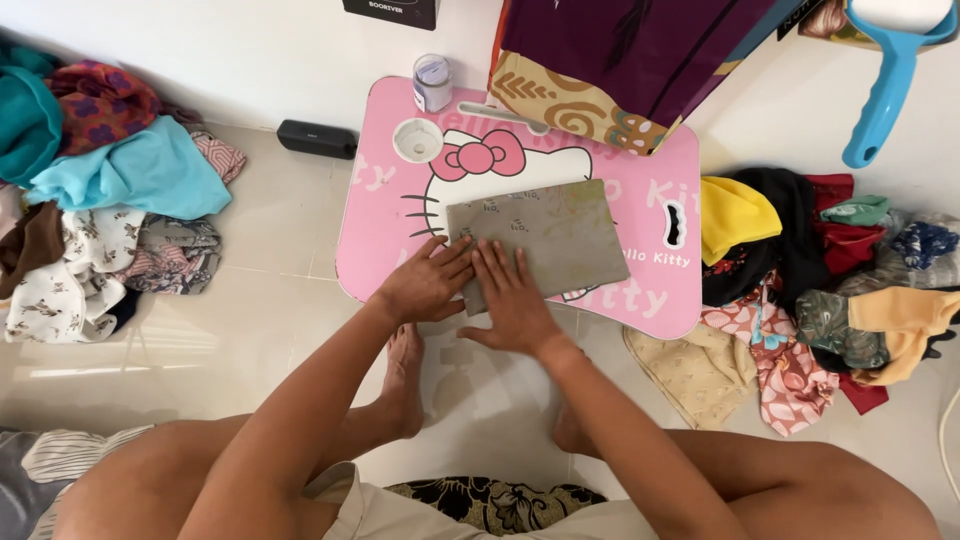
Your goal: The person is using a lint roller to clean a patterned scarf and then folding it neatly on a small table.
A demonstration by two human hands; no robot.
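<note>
Your left hand (428,282) and right hand (510,300) lie flat, fingers spread, grasping nothing, pressing a folded grey cloth (545,240) on the pink table (380,220). Black box (392,10) at top is cut off; small jar (432,82) on the table's far edge.

On the table (380,250): folded cloth (545,240) at centre, left hand (425,285) and right hand (510,300) side by side on its near edge. Behind the cloth, at the table's far left, a cup hole (417,138) with a jar (432,82) just behind it. Draped over the far right edge, a fabric stack (600,70). Left of the table, on the floor, a clothes pile (100,200) and a speaker (317,139). Right of the table, another pile (820,280). Under the table's near edge, two feet (405,380).
</note>
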